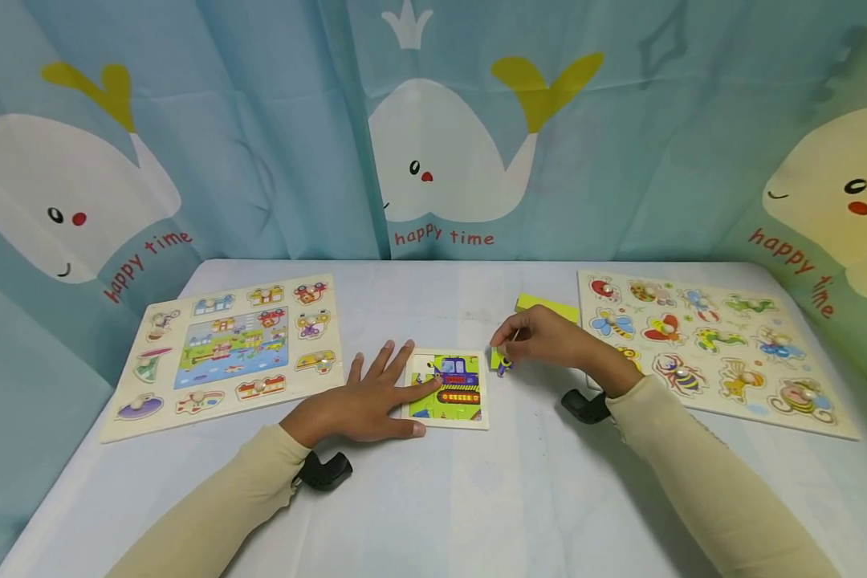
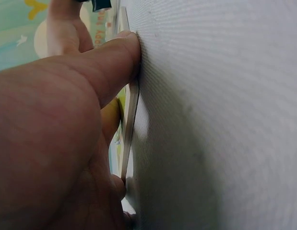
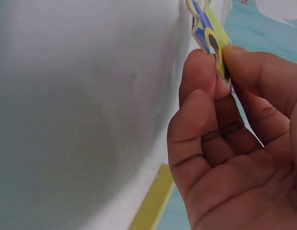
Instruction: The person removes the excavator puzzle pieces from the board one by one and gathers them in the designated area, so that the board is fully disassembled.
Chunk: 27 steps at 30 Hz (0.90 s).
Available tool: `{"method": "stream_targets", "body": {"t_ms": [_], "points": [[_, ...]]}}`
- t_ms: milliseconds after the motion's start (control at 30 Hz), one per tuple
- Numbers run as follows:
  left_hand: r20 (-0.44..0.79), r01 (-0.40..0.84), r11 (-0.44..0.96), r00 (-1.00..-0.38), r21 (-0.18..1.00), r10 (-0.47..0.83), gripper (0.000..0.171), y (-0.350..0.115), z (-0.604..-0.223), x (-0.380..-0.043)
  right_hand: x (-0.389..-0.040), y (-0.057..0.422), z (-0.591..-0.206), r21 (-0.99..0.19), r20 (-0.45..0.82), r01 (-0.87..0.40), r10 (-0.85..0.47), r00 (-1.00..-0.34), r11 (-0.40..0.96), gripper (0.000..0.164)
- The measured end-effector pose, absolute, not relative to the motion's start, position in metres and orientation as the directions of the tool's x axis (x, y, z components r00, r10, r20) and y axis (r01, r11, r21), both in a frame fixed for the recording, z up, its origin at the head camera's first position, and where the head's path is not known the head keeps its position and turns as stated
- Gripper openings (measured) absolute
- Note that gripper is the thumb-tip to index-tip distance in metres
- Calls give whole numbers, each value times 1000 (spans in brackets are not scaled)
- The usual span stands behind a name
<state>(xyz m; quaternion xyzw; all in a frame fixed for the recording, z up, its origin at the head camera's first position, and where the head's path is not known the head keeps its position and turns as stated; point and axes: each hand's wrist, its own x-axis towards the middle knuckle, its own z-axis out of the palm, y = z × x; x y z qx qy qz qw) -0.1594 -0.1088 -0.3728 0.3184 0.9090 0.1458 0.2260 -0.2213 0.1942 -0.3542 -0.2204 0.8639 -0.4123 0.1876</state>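
Note:
A small square jigsaw puzzle [image 1: 459, 396] in a pale wooden frame lies mid-table, showing a purple vehicle on orange tracks against green. My left hand [image 1: 364, 397] rests on its left side with spread, straight fingers; the index finger reaches onto the picture and the thumb lies by the lower edge. In the left wrist view the thumb touches the frame's edge [image 2: 132, 108]. To the right of the frame, my right hand [image 1: 549, 341] pinches a green, blue and yellow jigsaw piece [image 3: 211, 40] between thumb and fingers, slightly above the table.
A pegged vehicle puzzle board [image 1: 311, 291] lies at the left, and a pegged insect puzzle board [image 1: 701, 393] at the right. Beside the right board is a yellow-green strip [image 1: 549, 307]. A curtain [image 1: 296, 160] with whales hangs behind the table [image 1: 448, 498].

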Motion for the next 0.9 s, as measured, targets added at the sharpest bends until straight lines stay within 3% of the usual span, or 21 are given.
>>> {"method": "stream_targets", "body": {"t_ms": [900], "points": [[-313,506,758,-702,412,639,67,-108,-371,-158,-219,189,-363,-672,-151,-290,-509,-847,681,8]]}}
